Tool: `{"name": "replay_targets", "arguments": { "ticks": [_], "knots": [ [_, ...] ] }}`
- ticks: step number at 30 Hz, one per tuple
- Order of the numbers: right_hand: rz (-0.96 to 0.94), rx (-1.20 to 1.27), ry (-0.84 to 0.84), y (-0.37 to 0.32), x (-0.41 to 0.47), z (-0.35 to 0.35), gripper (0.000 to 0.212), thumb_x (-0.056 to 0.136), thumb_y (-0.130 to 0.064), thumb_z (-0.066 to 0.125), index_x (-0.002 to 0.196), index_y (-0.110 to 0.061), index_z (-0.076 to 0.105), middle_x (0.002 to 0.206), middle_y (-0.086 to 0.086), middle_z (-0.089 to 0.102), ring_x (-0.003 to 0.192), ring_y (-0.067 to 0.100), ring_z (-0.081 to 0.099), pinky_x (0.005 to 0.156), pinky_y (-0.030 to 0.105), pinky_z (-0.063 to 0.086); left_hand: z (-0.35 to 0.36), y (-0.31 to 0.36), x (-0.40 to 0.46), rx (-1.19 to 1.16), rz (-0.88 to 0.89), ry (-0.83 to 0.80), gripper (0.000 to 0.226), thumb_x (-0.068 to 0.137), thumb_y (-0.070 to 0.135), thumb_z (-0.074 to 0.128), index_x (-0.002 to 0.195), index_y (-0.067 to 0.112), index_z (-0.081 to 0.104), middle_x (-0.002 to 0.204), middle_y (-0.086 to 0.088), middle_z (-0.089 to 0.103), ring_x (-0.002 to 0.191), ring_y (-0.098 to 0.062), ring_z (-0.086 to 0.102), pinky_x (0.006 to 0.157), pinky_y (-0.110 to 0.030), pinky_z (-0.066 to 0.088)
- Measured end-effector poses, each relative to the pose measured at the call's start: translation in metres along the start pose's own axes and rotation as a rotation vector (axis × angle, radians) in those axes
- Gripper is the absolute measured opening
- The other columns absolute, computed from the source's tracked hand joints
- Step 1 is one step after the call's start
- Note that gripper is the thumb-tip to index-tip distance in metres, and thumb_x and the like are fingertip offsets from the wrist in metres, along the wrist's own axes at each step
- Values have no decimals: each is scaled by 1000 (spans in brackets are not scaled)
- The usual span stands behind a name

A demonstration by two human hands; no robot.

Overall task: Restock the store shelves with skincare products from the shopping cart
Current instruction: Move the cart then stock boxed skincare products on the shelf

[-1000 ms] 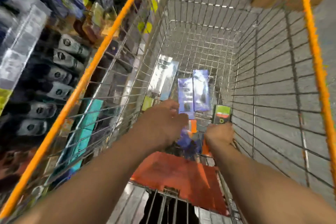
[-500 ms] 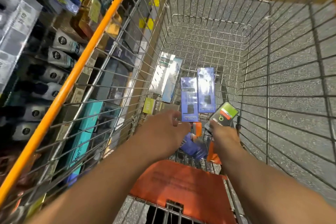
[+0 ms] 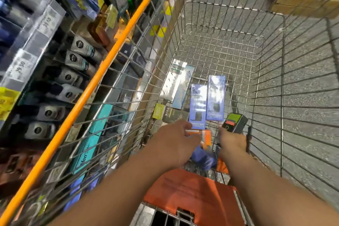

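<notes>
Both my hands reach down into the wire shopping cart (image 3: pixel 271 64). My left hand (image 3: pixel 172 139) grips an orange and white box (image 3: pixel 200 134) near the cart's near end. My right hand (image 3: pixel 232 140) holds a dark box with a green and red label (image 3: pixel 235 122), lifted off the cart floor. Two blue boxes (image 3: pixel 207 102) lie side by side on the floor just beyond my hands. A silver box (image 3: pixel 174 81) leans at the left wall, with a dark box with a yellow-green end (image 3: pixel 168 113) below it. Blue packets (image 3: pixel 201 156) lie under my hands.
Store shelves (image 3: pixel 45 71) stand left of the cart, holding grey tubes (image 3: pixel 80 49), teal boxes (image 3: pixel 95 134) and price tags. The cart's orange rim (image 3: pixel 102 66) runs along that side. An orange child-seat flap (image 3: pixel 190 194) sits at the near end. Cardboard boxes (image 3: pixel 300 3) stand beyond the cart.
My right hand has lifted the dark green-labelled box and tilted it to the right. My left hand has closed on the orange and white box. The view has moved closer to the cart.
</notes>
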State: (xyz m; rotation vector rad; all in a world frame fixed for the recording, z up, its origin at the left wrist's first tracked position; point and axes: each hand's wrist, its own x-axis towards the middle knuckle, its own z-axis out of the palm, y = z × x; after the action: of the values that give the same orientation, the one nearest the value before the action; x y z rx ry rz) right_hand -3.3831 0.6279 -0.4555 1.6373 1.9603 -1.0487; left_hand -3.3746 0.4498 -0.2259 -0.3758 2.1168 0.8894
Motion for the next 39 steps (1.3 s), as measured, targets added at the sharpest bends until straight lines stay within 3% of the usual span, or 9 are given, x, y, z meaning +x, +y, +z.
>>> {"name": "replay_targets", "arguments": {
  "ticks": [3,9,14,18,20,22,29,33,39],
  "knots": [
    [-128,102,33,-9,-47,-21,52,85,-39,78,123,-6,63,116,20,71,108,42,67,93,43,52,-7,5,-8,-17,8,-1,43,101,44,54,142,30,52,134,9,60,82,-10,59,73,-24,42],
    [-377,323,-176,-29,-132,-56,28,86,-35,78,100,-14,67,88,3,73,84,30,69,77,39,53,-34,32,-48,-135,91,106,32,101,33,56,132,30,58,109,17,62,73,6,58,59,-9,42],
    [-664,340,-417,-64,-205,-113,15,90,-23,78,101,-19,69,82,-5,74,68,2,69,58,16,49,-65,56,-95,-160,178,296,46,99,41,58,144,37,49,142,13,55,107,-5,62,90,-16,46],
    [-847,252,-654,-94,-258,-170,27,76,-39,82,98,-30,70,84,-5,74,79,15,72,77,39,60,-95,76,-140,-290,259,402,73,95,48,65,157,43,26,149,16,45,122,-9,57,105,-25,44],
    [-927,170,-771,-111,-282,-199,33,67,-43,79,98,-35,69,81,-1,72,74,20,70,75,48,59,-110,87,-168,-434,335,453,74,95,35,69,154,41,26,139,25,49,103,5,64,84,-7,46],
    [-1024,68,-870,-128,-305,-229,34,65,-40,79,97,-35,68,75,0,69,66,21,66,68,46,57,-121,91,-193,-557,393,479,78,93,22,73,153,40,26,125,32,53,86,18,64,74,-4,47],
    [-1349,-202,-1056,-169,-392,-301,36,79,-16,87,110,-25,71,86,-3,73,72,7,64,66,22,50,-151,77,-282,-598,509,609,73,86,20,81,134,66,49,122,29,67,112,0,65,102,-34,53],
    [-1364,-201,-1154,-175,-443,-317,41,72,-24,90,109,-28,73,101,10,76,82,19,71,67,31,53,-164,64,-328,-702,588,656,59,85,8,80,117,56,66,105,3,74,89,-16,73,75,-35,60],
    [-1268,-5,-1439,-169,-510,-323,55,70,-35,86,121,-20,73,104,14,72,77,24,67,62,34,51,-179,43,-398,-951,648,856,32,78,18,79,100,39,68,98,1,72,80,-21,74,63,-39,62]
  ]
}}
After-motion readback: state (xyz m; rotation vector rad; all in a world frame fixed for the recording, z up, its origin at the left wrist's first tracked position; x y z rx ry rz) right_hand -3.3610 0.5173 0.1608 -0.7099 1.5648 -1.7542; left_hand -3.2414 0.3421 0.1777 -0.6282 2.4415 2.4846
